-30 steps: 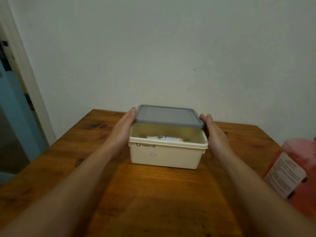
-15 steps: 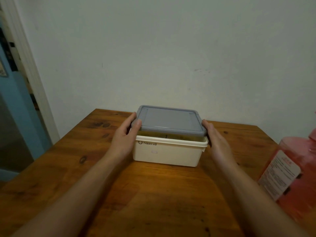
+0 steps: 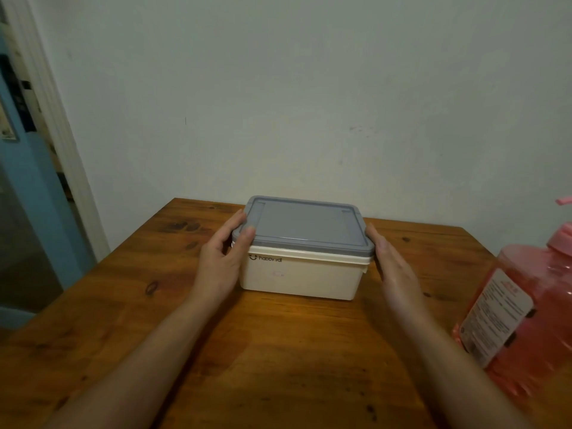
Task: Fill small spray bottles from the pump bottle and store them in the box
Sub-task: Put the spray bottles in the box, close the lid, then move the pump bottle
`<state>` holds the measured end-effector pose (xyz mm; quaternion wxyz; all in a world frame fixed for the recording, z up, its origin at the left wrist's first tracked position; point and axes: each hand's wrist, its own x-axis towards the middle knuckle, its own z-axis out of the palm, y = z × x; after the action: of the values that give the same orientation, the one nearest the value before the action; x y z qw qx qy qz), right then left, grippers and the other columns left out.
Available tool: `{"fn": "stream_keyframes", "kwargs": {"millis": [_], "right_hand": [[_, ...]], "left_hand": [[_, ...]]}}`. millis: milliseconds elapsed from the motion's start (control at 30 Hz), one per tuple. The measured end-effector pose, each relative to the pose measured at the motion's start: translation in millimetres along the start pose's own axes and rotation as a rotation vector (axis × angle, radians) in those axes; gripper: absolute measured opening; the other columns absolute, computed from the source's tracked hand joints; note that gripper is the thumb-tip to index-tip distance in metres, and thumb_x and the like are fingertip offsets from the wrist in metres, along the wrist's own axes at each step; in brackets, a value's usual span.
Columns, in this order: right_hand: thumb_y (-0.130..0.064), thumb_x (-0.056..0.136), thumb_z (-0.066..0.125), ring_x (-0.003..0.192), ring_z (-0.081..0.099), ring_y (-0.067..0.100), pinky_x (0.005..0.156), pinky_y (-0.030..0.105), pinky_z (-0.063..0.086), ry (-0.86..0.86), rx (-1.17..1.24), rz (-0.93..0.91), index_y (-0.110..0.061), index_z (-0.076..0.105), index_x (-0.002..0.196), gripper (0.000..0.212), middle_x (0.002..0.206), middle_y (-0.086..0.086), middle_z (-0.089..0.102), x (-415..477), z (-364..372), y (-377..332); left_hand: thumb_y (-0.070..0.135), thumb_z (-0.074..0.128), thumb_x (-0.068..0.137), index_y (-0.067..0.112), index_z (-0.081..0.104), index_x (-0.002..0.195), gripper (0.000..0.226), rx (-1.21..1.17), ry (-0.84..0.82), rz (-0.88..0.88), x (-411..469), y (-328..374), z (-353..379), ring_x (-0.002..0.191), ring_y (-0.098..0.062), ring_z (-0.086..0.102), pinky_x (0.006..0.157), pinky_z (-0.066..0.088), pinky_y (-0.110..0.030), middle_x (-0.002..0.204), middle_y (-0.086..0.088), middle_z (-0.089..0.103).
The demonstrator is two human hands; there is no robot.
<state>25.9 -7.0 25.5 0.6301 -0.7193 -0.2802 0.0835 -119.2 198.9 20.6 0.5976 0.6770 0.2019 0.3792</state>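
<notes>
A cream plastic box (image 3: 301,277) stands at the middle back of the wooden table, with its grey lid (image 3: 305,224) lying flat on the rim. My left hand (image 3: 221,258) grips the lid's left edge, thumb on top and fingers along the side. At the lid's right edge rests my right hand (image 3: 391,261), its fingers straight against the side. The small spray bottles are hidden inside the box. A large pink pump bottle (image 3: 523,308) with a white label stands at the right, partly cut off by the frame.
The wooden table (image 3: 278,351) reaches to a pale wall behind the box. A white door frame (image 3: 58,144) and a blue door stand at the left. Bare tabletop lies in front of the box between my forearms.
The grey lid came down from a raised, tilted position onto the box and now covers it. The spray bottle seen inside earlier is hidden. Both hands stayed at the lid's sides.
</notes>
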Motion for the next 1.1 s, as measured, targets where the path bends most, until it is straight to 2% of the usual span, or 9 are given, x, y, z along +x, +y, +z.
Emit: {"fn": "stream_keyframes", "kwargs": {"millis": [100, 267, 333, 433, 533, 600, 733, 867, 1100], "right_hand": [[-0.042, 0.103, 0.028, 0.127, 0.030, -0.006, 0.076, -0.001, 0.026, 0.003, 0.013, -0.008, -0.034, 0.038, 0.149, 0.047, 0.139, -0.024, 0.038, -3.5, 0.8, -0.3], [-0.037, 0.104, 0.033, 0.129, 0.032, -0.006, 0.073, -0.013, 0.027, 0.024, 0.047, -0.009, -0.029, 0.041, 0.147, 0.045, 0.137, -0.025, 0.039, -6.7, 3.8, 1.2], [-0.038, 0.104, 0.033, 0.129, 0.032, -0.007, 0.077, -0.010, 0.027, 0.021, 0.054, -0.014, -0.029, 0.042, 0.147, 0.045, 0.137, -0.026, 0.039, -7.0, 4.2, 2.4], [-0.038, 0.104, 0.034, 0.130, 0.034, -0.006, 0.089, 0.003, 0.028, 0.035, 0.072, -0.028, -0.028, 0.044, 0.147, 0.045, 0.138, -0.024, 0.041, -6.7, 4.3, 5.3], [-0.037, 0.104, 0.036, 0.127, 0.038, -0.004, 0.083, -0.002, 0.031, 0.068, 0.074, -0.021, -0.027, 0.048, 0.144, 0.043, 0.138, -0.021, 0.046, -2.1, 5.5, 5.8], [-0.038, 0.104, 0.041, 0.123, 0.047, 0.000, 0.083, 0.005, 0.037, 0.114, 0.115, 0.023, -0.026, 0.053, 0.140, 0.041, 0.135, -0.018, 0.052, 5.5, 7.3, 3.3], [-0.034, 0.101, 0.049, 0.101, 0.061, 0.007, 0.088, 0.029, 0.047, 0.150, 0.259, 0.204, -0.025, 0.064, 0.115, 0.021, 0.113, -0.008, 0.068, 25.9, 11.0, -5.7], [-0.039, 0.097, 0.055, 0.103, 0.065, 0.018, 0.087, 0.037, 0.052, 0.108, 0.276, 0.329, -0.022, 0.067, 0.115, 0.028, 0.110, 0.000, 0.072, 41.8, 12.7, -4.3], [-0.038, 0.096, 0.058, 0.093, 0.067, 0.021, 0.089, 0.040, 0.052, 0.092, 0.362, 0.464, -0.018, 0.072, 0.104, 0.025, 0.098, 0.004, 0.075, 49.4, 13.2, -4.1]], "left_hand": [[0.037, 0.053, 0.093, 0.036, 0.047, 0.138, 0.046, 0.018, 0.003, -0.005, -2.2, -0.4, 0.0, 0.116, -0.014, 0.053, 0.090, 0.056, -0.045, 0.123, 0.017, 0.046], [0.039, 0.053, 0.092, 0.036, 0.047, 0.138, 0.046, 0.068, 0.012, 0.011, -3.2, -3.1, -1.1, 0.125, -0.016, 0.047, 0.094, 0.054, -0.045, 0.134, 0.014, 0.042], [0.038, 0.052, 0.093, 0.036, 0.047, 0.138, 0.045, 0.080, 0.009, 0.017, -2.6, -6.1, -1.3, 0.126, -0.015, 0.046, 0.095, 0.053, -0.043, 0.136, 0.015, 0.042], [0.036, 0.050, 0.096, 0.034, 0.046, 0.140, 0.045, 0.110, 0.022, 0.047, -2.2, -9.1, -1.5, 0.122, -0.005, 0.045, 0.093, 0.051, -0.030, 0.137, 0.018, 0.040], [0.038, 0.048, 0.097, 0.032, 0.050, 0.138, 0.041, 0.075, 0.038, 0.025, 1.4, -10.3, -2.8, 0.119, -0.001, 0.048, 0.094, 0.050, -0.031, 0.139, 0.016, 0.047], [0.038, 0.048, 0.098, 0.029, 0.054, 0.135, 0.038, 0.024, 0.059, -0.028, 6.5, -7.3, -1.9, 0.116, -0.009, 0.053, 0.092, 0.052, -0.037, 0.132, 0.010, 0.055], [0.040, 0.047, 0.099, 0.026, 0.061, 0.124, 0.032, -0.096, 0.100, -0.191, 21.7, 6.6, 3.0, 0.100, -0.013, 0.063, 0.072, 0.051, -0.032, 0.112, 0.004, 0.066], [0.034, 0.051, 0.098, 0.022, 0.058, 0.130, 0.035, -0.187, 0.086, -0.328, 35.3, 10.3, 6.3, 0.103, -0.023, 0.067, 0.084, 0.057, -0.043, 0.115, -0.005, 0.069], [0.027, 0.057, 0.095, 0.020, 0.051, 0.134, 0.040, -0.359, 0.078, -0.529, 41.9, 15.5, 10.7, 0.094, -0.032, 0.070, 0.070, 0.059, -0.047, 0.111, -0.013, 0.069]]}}
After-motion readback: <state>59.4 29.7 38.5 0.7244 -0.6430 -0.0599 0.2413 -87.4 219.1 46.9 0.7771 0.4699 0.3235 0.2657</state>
